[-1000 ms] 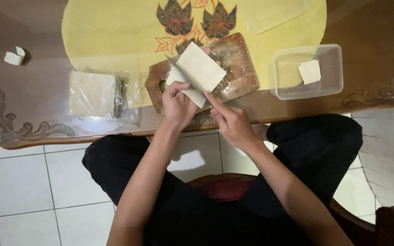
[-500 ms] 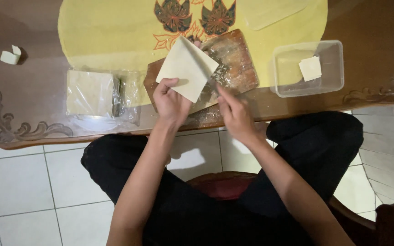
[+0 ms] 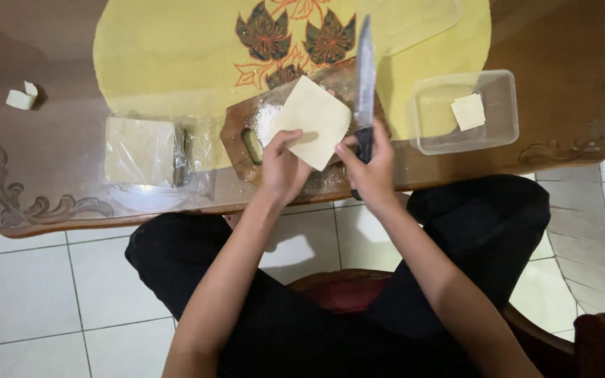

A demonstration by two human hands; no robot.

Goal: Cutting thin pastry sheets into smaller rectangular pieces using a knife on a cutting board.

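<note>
Holding a pale square dough sheet [image 3: 311, 122] by its near corner, your left hand [image 3: 283, 168] pinches it between thumb and fingers above a wooden cutting board [image 3: 236, 133] dusted with white flour. Your right hand [image 3: 371, 168] is wrapped fully around the dark handle of a knife [image 3: 365, 84], its blade pointing away from you, just beside the sheet's right edge. Left of the board, a stack of sheets lies in a clear plastic wrapper [image 3: 145, 150]. To the right, a clear plastic container [image 3: 498, 105] holds one small square piece. Everything rests on a glass-topped table [image 3: 57, 140] with a yellow cloth [image 3: 169, 56].
</note>
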